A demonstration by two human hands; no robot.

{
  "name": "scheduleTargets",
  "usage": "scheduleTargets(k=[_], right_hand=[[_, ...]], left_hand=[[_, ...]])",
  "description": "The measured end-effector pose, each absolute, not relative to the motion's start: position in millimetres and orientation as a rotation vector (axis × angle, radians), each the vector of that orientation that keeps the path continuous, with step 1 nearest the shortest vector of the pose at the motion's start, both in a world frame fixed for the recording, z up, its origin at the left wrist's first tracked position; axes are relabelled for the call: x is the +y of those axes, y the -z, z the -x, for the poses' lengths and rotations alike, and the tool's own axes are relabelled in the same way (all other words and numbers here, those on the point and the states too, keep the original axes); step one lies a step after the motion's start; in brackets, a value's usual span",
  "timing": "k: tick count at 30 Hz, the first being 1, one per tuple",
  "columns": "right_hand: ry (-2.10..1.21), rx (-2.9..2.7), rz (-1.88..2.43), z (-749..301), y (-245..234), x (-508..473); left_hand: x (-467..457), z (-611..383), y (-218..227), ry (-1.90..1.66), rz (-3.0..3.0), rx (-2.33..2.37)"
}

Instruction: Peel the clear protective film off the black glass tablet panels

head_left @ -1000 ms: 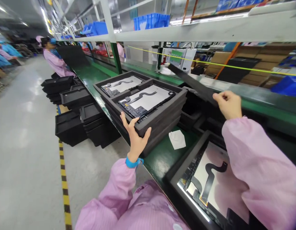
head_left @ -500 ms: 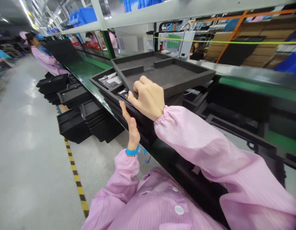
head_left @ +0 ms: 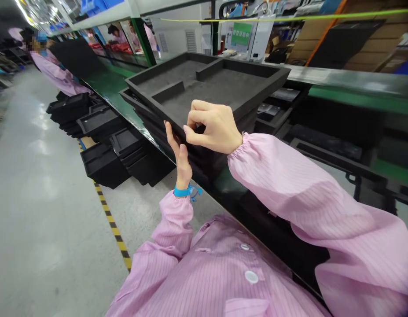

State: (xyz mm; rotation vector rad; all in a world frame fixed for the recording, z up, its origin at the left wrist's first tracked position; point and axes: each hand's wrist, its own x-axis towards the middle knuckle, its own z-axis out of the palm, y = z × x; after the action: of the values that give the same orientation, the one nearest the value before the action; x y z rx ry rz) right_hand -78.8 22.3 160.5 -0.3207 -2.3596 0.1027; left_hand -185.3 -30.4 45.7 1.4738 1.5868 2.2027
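Note:
A black foam tray (head_left: 220, 90) with low dividers lies on top of a stack of similar trays (head_left: 144, 108) on the green bench. My right hand (head_left: 212, 125) is curled at the near corner of the top tray, thumb and forefinger closed around its rim; the fingertips are partly hidden. My left hand (head_left: 180, 160), with a blue wrist strap (head_left: 181, 192), is held upright beside the stack. Its fingers are straight and lie along the tray's near side. The inside of the tray beneath is covered.
More black trays (head_left: 104, 169) are stacked on the floor at left, beside a yellow-black floor stripe (head_left: 113, 224). Right of the stack, trays with flat parts (head_left: 270, 110) stand on the bench. A co-worker in pink (head_left: 55, 72) stands farther along the line.
The top tray has shifted left and settled flatter over the tray below, covering the circuit boards that showed there. My right hand has moved slightly right; my left hand stays beside the stack.

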Motion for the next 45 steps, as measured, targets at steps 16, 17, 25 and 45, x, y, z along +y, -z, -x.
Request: scheduleTargets(k=[16,17,25,45], right_hand=[[-0.143,-2.319,0.116,67,-153,41],[-0.123,-2.324,0.104,64,-152,41],[-0.032,-2.334,-0.047,34,-131,41],[0.052,-2.245,-0.043,16,-120,35]], left_hand=[[-75,128,110,-1.911,-1.052,1.819],[-71,127,110,-1.919,-1.023,1.826],[-58,119,108,-1.981,-0.942,1.899],[-65,169,60,-1.757,-2.098,2.363]])
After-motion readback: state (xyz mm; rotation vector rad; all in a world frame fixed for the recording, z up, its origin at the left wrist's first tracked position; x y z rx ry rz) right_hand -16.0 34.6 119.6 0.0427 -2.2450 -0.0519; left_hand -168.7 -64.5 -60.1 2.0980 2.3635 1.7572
